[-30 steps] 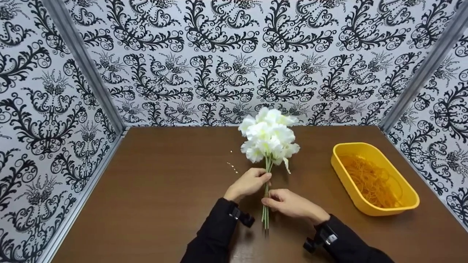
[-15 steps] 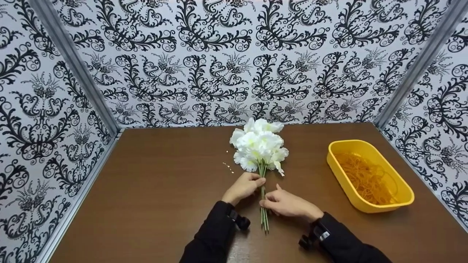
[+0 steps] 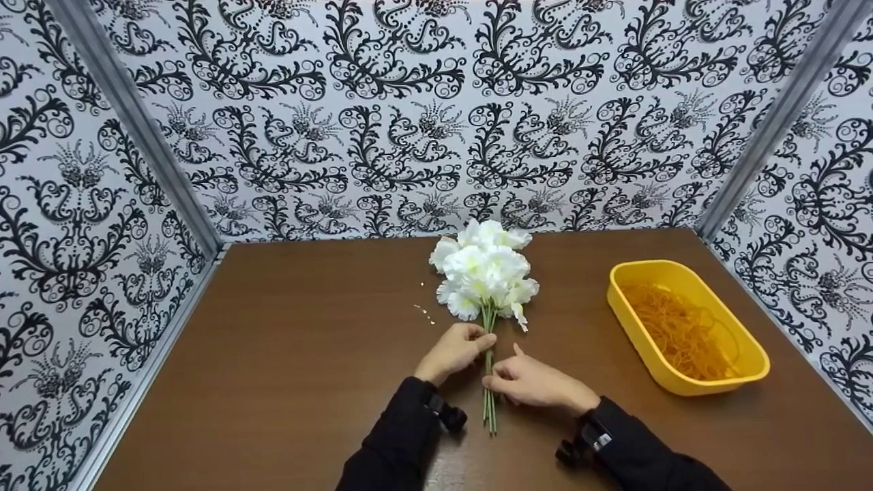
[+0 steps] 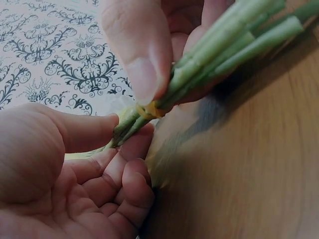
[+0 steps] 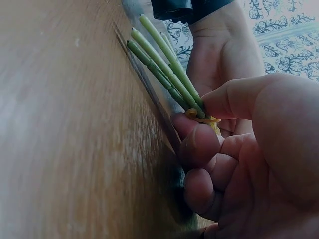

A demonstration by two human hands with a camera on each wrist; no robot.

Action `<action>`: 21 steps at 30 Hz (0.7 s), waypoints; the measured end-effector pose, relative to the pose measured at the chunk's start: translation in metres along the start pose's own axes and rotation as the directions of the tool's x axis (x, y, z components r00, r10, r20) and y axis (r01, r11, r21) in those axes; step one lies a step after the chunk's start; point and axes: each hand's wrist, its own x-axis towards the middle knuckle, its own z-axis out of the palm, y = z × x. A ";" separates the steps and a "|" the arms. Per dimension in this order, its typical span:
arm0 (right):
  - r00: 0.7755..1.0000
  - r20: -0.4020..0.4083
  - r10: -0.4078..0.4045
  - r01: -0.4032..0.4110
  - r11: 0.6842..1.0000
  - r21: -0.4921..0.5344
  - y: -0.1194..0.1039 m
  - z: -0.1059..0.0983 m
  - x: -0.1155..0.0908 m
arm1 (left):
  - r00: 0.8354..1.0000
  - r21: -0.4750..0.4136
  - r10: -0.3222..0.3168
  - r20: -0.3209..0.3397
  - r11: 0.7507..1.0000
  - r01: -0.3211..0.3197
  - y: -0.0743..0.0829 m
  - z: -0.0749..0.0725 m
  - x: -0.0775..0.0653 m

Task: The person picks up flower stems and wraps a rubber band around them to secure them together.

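A bunch of white artificial flowers (image 3: 485, 269) lies over the brown table in the head view, its green stems (image 3: 489, 416) pointing toward me. My left hand (image 3: 453, 351) pinches the stems below the blooms, between thumb and fingers. Lower down, my right hand (image 3: 542, 383) pinches the same stems. In the left wrist view a yellow rubber band (image 4: 151, 110) circles the stems by the right thumb, just beside the left fingertips. The right wrist view shows the band (image 5: 199, 117) looped at the right fingertips, with cut stem ends (image 5: 149, 55) sticking out past it.
A yellow tray (image 3: 620, 300) holding a tangle of orange-yellow rubber bands (image 3: 685, 334) stands on the right of the table (image 3: 286, 354). Small pale specks (image 3: 424, 314) lie left of the flowers. Patterned walls (image 3: 395, 136) enclose the back and sides.
The flowers have come down and nearer to me, with both hands still on the stems. A finger of the right hand now sticks up. The head view has shifted slightly.
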 end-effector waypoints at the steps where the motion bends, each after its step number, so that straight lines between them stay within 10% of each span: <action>1: 1.000 -0.001 0.003 -0.003 1.000 -0.004 0.000 0.000 0.000 | 1.000 0.010 0.004 -0.008 1.000 -0.004 0.000 0.000 0.000; 21: 1.000 -0.014 0.013 -0.014 0.999 -0.045 0.006 0.004 0.000 | 0.998 0.115 0.026 -0.066 0.993 -0.018 0.000 0.000 -0.001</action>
